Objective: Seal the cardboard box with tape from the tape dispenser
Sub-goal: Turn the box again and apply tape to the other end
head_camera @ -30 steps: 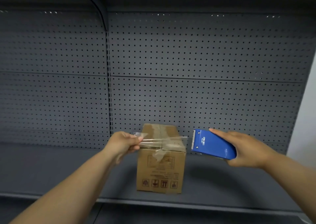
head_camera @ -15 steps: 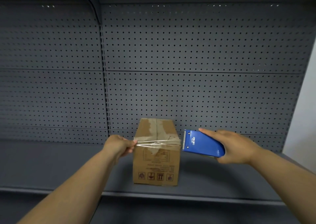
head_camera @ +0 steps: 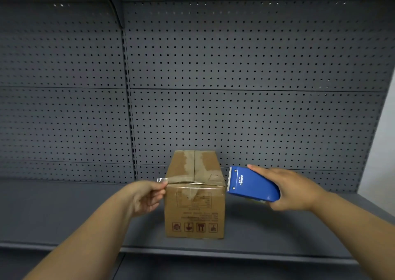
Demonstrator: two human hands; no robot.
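Note:
A brown cardboard box [head_camera: 194, 211] stands upright on the grey shelf [head_camera: 64, 211], its top flaps shut and marked with old tape residue. My left hand [head_camera: 145, 196] pinches the free end of a clear tape strip [head_camera: 162, 180] just left of the box's top front edge. The strip runs along that edge to the blue tape dispenser [head_camera: 252, 185], whose toothed blade sits just off the box's top right corner. My right hand [head_camera: 292, 191] grips the dispenser's rear.
A grey perforated back panel [head_camera: 235, 87] rises behind the box. The shelf's front lip [head_camera: 213, 252] runs below the box. A pale wall [head_camera: 382, 147] shows at the far right.
Both hands have lowered the stretched tape from above the box to its top front edge. The dispenser has come closer to the box's right corner.

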